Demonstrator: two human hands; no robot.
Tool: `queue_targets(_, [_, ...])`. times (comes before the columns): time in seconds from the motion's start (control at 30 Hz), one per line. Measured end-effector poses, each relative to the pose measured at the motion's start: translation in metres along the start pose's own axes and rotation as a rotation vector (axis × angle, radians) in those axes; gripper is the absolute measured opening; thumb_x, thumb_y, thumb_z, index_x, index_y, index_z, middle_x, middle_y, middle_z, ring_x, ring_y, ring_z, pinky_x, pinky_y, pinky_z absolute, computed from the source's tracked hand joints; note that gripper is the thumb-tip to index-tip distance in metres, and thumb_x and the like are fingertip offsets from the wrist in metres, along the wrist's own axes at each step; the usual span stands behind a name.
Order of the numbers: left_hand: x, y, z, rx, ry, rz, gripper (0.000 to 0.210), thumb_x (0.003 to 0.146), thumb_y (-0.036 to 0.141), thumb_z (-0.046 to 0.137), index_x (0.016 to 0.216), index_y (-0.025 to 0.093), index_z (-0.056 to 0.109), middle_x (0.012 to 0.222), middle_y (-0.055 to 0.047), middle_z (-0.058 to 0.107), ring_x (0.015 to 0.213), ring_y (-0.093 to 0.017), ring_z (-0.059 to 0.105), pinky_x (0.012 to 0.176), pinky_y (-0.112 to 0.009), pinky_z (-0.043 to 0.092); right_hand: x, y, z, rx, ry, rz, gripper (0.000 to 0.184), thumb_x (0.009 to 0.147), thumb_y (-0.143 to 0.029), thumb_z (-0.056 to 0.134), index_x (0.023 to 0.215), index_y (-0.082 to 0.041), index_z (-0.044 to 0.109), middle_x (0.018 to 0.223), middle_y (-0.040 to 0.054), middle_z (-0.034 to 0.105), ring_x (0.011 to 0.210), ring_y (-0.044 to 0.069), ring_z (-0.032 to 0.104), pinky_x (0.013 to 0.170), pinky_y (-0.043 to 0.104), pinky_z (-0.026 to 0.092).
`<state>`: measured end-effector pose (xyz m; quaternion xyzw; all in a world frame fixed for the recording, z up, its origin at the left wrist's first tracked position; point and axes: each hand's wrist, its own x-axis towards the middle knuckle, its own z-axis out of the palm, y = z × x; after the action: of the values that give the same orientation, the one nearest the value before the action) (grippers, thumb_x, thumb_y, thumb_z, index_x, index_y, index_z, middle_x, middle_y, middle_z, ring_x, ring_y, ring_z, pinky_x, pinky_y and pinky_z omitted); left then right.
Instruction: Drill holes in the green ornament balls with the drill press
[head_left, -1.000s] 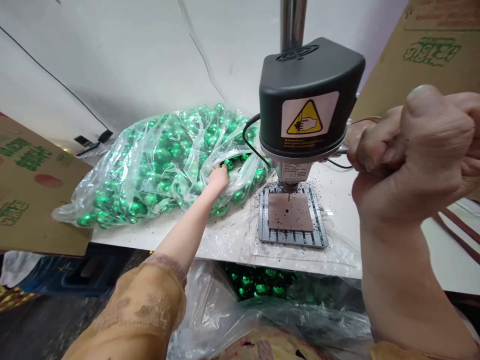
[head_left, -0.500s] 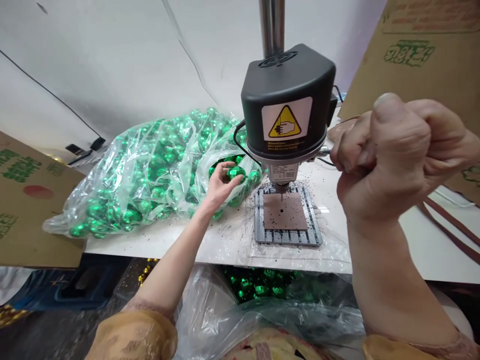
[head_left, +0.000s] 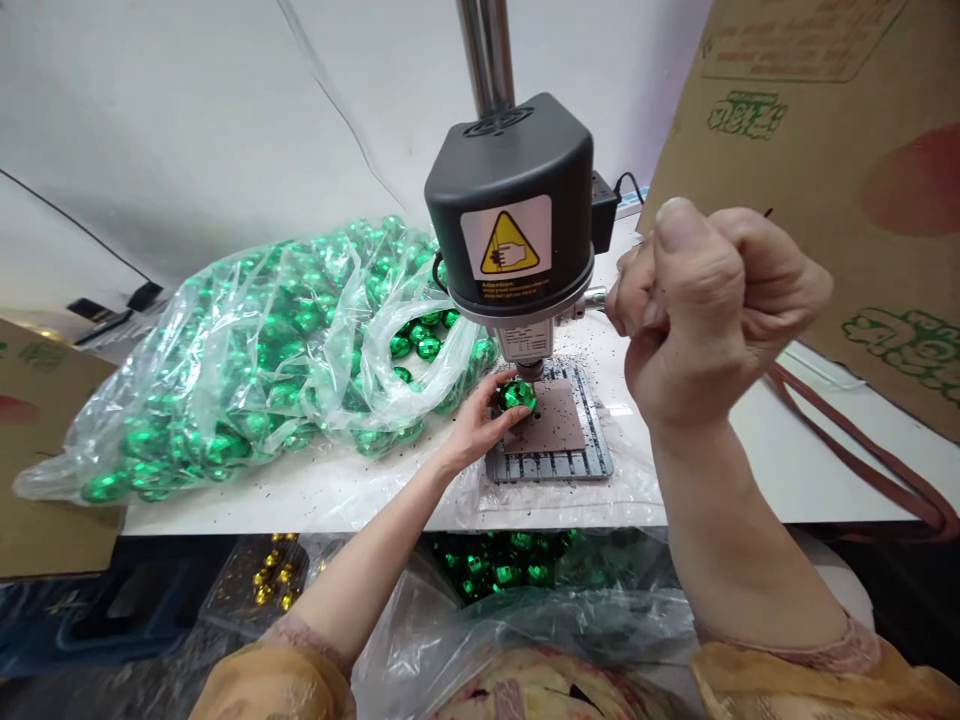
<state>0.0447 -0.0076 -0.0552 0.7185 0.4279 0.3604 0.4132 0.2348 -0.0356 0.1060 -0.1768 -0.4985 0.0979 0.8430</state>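
Between the thumb and fingers of my left hand [head_left: 484, 415] is a shiny green faceted ball [head_left: 519, 396]. The ball is just below the chuck [head_left: 529, 370] of a small black drill press [head_left: 514, 200], over a brown board [head_left: 553, 425] on the slotted metal base [head_left: 592, 440]. The drill bit is hidden from view. Raised at the machine's right side, my right hand [head_left: 709, 310] is closed around its feed handle [head_left: 595, 298], most of which the fingers cover.
A clear plastic bag [head_left: 247, 370] full of green balls lies open left of the drill. Another bag [head_left: 502, 570] of green balls hangs below the table edge. Cardboard boxes [head_left: 810, 200] stand on both sides. A brown strap [head_left: 862, 460] lies right. Dark shavings dot the white table [head_left: 315, 500].
My left hand has carried the green ball from the bag's opening rightward to under the drill chuck. My right hand stays on the handle. The camera view has shifted to the right.
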Motion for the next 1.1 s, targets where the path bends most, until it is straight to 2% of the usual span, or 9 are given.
queue_targets(0.27, [0.001,0.002,0.008,0.069,0.026,0.010,0.054,0.076,0.044,0.083,0.119,0.020,0.061,0.096,-0.003,0.068,0.083,-0.017,0.060,0.077,-0.030,0.049,-0.005,-0.002,0.000,-0.092,0.018,0.088,0.050,0.088,-0.033,0.065,0.055,-0.023,0.029,0.047,-0.0035,0.033,0.042,0.011,0.031,0.046,0.036,0.024])
queue_targets(0.43, [-0.001,0.004,0.020,0.063,0.050,0.067,0.051,0.074,0.040,0.085,0.117,0.019,0.064,0.112,-0.008,0.069,0.101,-0.023,0.064,0.090,-0.036,0.052,-0.005,-0.002,-0.001,-0.136,0.015,0.085,0.052,0.089,-0.038,0.064,0.056,-0.023,0.027,0.049,-0.0033,0.032,0.043,0.010,0.031,0.044,0.036,0.025])
queue_targets(0.57, [-0.007,-0.002,0.030,0.043,0.089,0.048,0.058,0.074,0.039,0.086,0.124,0.021,0.061,0.121,-0.010,0.066,0.116,-0.028,0.062,0.104,-0.045,0.049,-0.005,-0.001,-0.002,-0.169,-0.006,0.072,0.051,0.090,-0.040,0.061,0.057,-0.023,0.026,0.048,-0.0032,0.033,0.043,0.010,0.033,0.044,0.035,0.027])
queue_targets(0.7, [-0.010,-0.008,0.033,0.030,0.102,0.051,0.061,0.073,0.040,0.087,0.125,0.022,0.061,0.123,-0.010,0.066,0.120,-0.030,0.062,0.108,-0.049,0.047,-0.006,0.000,-0.004,-0.136,-0.014,0.065,0.049,0.090,-0.036,0.062,0.056,-0.022,0.029,0.049,-0.0033,0.034,0.043,0.010,0.033,0.045,0.036,0.027])
queue_targets(0.9, [-0.010,-0.008,0.032,0.042,0.098,0.073,0.060,0.074,0.039,0.086,0.126,0.022,0.061,0.123,-0.010,0.065,0.120,-0.030,0.061,0.109,-0.050,0.046,-0.014,0.003,-0.005,-0.083,0.021,-0.055,0.055,0.090,-0.029,0.063,0.053,-0.020,0.023,0.045,-0.0053,0.026,0.041,0.006,0.030,0.045,0.032,0.029])
queue_targets(1.1, [-0.010,-0.006,0.033,0.037,0.083,0.075,0.058,0.075,0.038,0.086,0.126,0.022,0.061,0.125,-0.010,0.064,0.122,-0.030,0.059,0.110,-0.049,0.045,-0.024,0.002,-0.003,-0.052,0.067,-0.090,0.053,0.087,-0.012,0.057,0.056,-0.018,0.016,0.046,-0.0057,0.024,0.040,0.004,0.026,0.044,0.028,0.019])
